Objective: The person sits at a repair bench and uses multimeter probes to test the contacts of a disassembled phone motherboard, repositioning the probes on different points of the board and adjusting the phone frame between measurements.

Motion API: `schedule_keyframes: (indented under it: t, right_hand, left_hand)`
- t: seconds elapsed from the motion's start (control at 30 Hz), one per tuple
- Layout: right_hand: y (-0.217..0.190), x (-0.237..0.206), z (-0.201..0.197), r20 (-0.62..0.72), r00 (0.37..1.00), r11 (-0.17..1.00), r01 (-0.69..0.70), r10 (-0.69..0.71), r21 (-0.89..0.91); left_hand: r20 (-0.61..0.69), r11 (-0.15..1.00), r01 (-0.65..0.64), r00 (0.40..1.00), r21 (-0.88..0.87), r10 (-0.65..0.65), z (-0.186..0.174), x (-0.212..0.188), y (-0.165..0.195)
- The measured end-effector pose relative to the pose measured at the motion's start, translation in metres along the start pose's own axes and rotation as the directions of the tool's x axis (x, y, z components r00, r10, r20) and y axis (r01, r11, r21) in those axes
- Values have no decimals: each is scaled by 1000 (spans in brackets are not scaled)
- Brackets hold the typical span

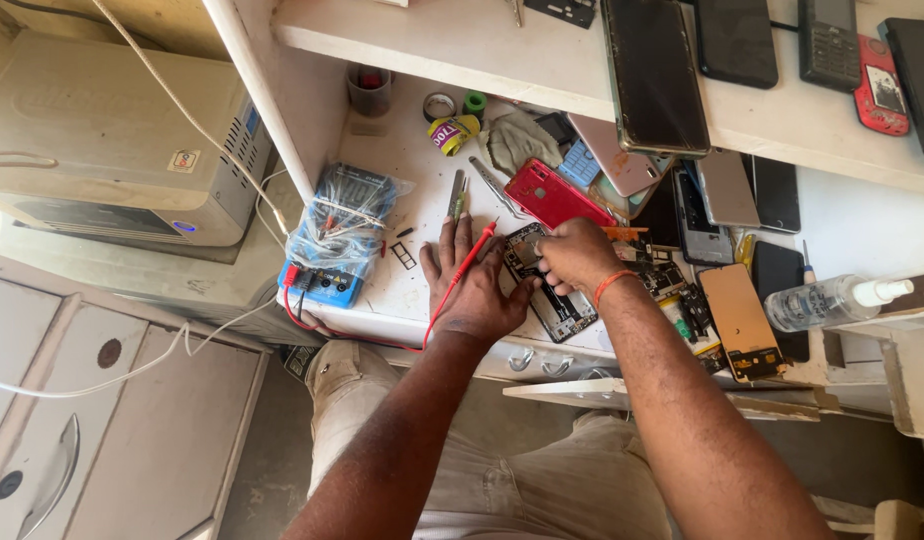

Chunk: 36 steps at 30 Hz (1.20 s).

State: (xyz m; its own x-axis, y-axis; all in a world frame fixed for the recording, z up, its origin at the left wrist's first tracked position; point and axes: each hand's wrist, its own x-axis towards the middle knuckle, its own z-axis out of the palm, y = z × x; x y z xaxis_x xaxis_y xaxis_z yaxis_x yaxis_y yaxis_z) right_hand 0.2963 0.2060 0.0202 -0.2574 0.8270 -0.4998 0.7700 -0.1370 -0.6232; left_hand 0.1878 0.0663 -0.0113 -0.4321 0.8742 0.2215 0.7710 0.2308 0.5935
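Note:
An opened phone (552, 300) with its circuit board showing lies on the white workbench (422, 170). My left hand (474, 285) rests flat beside it, with a red multimeter probe (472, 262) lying between its fingers. On the phone's upper part sits my right hand (577, 255), fingers pinched on something small that I cannot make out. A red phone back cover (550, 195) lies just beyond the hands.
A blue multimeter (332, 235) wrapped in plastic sits at the left, its red lead trailing to the probe. Tape rolls (452, 130), tweezers, several phones and a screen (742, 320) crowd the bench. A spray bottle (832, 300) lies right. Phones rest on the shelf (502, 50) above.

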Motion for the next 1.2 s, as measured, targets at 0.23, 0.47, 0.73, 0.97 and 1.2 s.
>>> schedule_keyframes:
  t: [0.23,0.47,0.73,0.97,1.2]
  right_hand:
    - [3,-2,6,164,986,971,-59,21,232]
    - [13,2,23,14,985,909,155,-174,387]
    - [54,-34,24,-362,762,832,551,-537,-73]
    - [72,-60,31,-432,700,785,619,-568,-29]
    - [87,-51,3,-541,622,818,508,-566,-271]
  left_hand:
    - [9,998,-16,1000,56,15,3,1,-5]
    - [-46,999,-22,999,44,24,8,-3,-8]
    - [-207,998,-67,977,-22,61,7,-11,-7]
    - [-225,994,-109,969,-19,102,7,-11,-9]
    - [-238,994,-110,966,-16,103,10,-12,-9]
